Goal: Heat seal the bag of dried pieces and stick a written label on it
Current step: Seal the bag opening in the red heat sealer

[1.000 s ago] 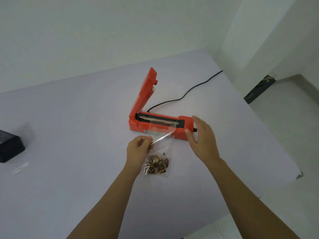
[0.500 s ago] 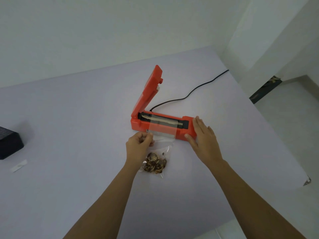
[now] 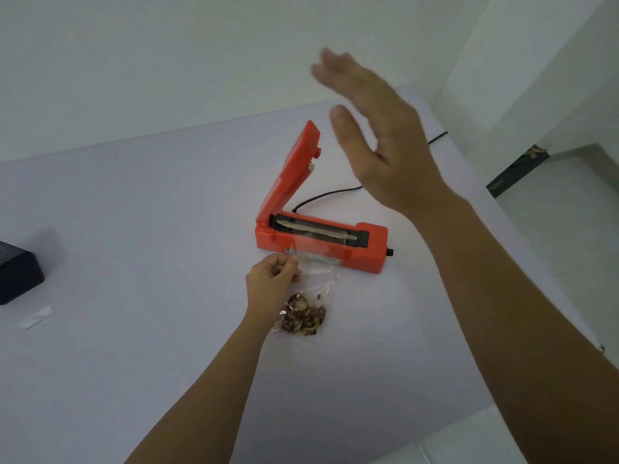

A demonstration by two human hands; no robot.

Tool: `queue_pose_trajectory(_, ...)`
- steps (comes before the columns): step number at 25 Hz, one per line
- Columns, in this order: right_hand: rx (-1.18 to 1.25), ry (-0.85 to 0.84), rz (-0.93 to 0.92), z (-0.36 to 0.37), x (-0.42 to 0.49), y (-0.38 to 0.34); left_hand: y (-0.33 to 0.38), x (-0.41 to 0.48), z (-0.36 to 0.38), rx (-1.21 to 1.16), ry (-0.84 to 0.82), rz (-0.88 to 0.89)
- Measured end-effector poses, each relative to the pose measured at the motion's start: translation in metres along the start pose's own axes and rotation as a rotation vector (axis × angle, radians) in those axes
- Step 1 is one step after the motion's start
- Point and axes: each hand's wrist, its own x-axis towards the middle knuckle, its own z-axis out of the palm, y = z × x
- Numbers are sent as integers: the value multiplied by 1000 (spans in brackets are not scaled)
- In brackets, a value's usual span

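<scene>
1. Left hand (image 3: 273,283) pinches the left edge of the clear bag (image 3: 313,279). The bag mouth lies across the strip of the orange heat sealer (image 3: 366,254), whose lid (image 3: 291,175) is up.
2. Dried pieces (image 3: 303,318) sit in the bag bottom on the table (image 3: 134,229), just in front of the sealer.
3. Right hand (image 3: 385,145) is in the air above the sealer, fingers straight and apart, holding nothing; blurred.
4. Black box (image 3: 16,276) at the table's left edge, white slip (image 3: 35,318) near it.
</scene>
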Motion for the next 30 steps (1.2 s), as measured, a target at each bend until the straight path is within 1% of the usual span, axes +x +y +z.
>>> queue_pose_trajectory(2, -73, -236, -45, 5, 6, 0, -1, 0, 0, -6, -6, 1)
queue_pose_trajectory(3, -111, -312, -49, 8, 4, 3, -1, 0, 1, -9, -9, 1)
queue_pose_trajectory(4, -145, -347, -60, 9, 1, 7, -1, 0, 1, -11, -10, 1)
queue_pose_trajectory(5, -174, -347, -77, 9, -2, 10, -1, -1, 1, -11, -10, 3)
queue_pose_trajectory(7, -228, -274, -113, 7, -9, 16, -2, -1, 2, -9, -7, 5)
queue_pose_trajectory(9, -273, -215, -98, 4, -17, 22, -3, -1, 3, -3, -6, 4)
queue_pose_trajectory(11, -284, -234, -7, 5, -27, 27, -3, -1, 3, -2, -2, -2)
queue_pose_trajectory(14, -218, -290, 202, 11, -46, 38, -3, -1, 4, 5, 3, -5)
queue_pose_trajectory(16, -165, -243, 322, 17, -58, 47, -3, -1, 4, 17, 3, 0)
queue_pose_trajectory(18, -225, -228, 402, 22, -73, 57, -3, 0, 4, 18, 0, 6)
queue_pose_trajectory(20, -319, -275, 472, 27, -89, 66, -4, 0, 3, 9, -2, 0)
queue_pose_trajectory(25, -449, -381, 532, 39, -121, 86, -4, 0, 5, 20, 4, 1)
queue_pose_trajectory(30, -437, -388, 563, 49, -136, 97, -5, 1, 4, 29, -2, -7)
